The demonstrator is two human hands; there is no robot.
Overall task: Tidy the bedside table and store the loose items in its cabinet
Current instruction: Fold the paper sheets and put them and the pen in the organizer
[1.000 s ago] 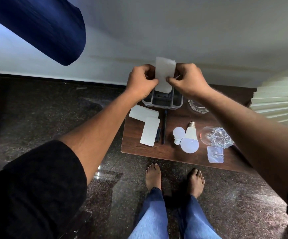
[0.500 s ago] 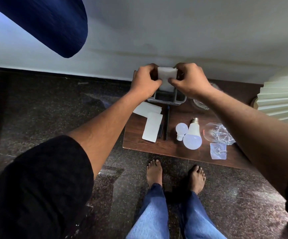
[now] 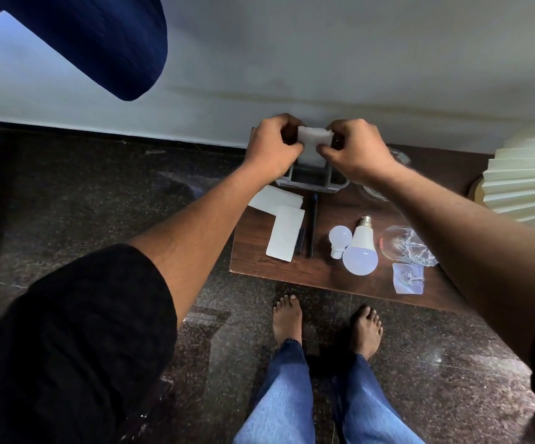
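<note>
Both hands pinch one white paper [image 3: 313,145] above a grey organizer tray [image 3: 311,184] at the back of the brown bedside table [image 3: 324,274]. My left hand [image 3: 272,149] grips the paper's left edge, my right hand [image 3: 356,149] its right edge. The paper's lower part sits down inside the tray. On the table lie two more white papers [image 3: 285,232], dark pens [image 3: 312,229], a small bulb [image 3: 339,240], a large bulb [image 3: 360,251], a clear glass bulb [image 3: 397,246] and a small plastic bag with screws [image 3: 408,278].
A pleated cream lampshade [image 3: 525,174] stands at the table's right end. A glass dish [image 3: 378,190] sits beside the tray, partly hidden by my right arm. A white wall runs behind the table. My bare feet [image 3: 287,318] stand on dark granite floor in front.
Both hands have lowered the white paper, which stood tall above the tray, so that less of it now shows above the rim.
</note>
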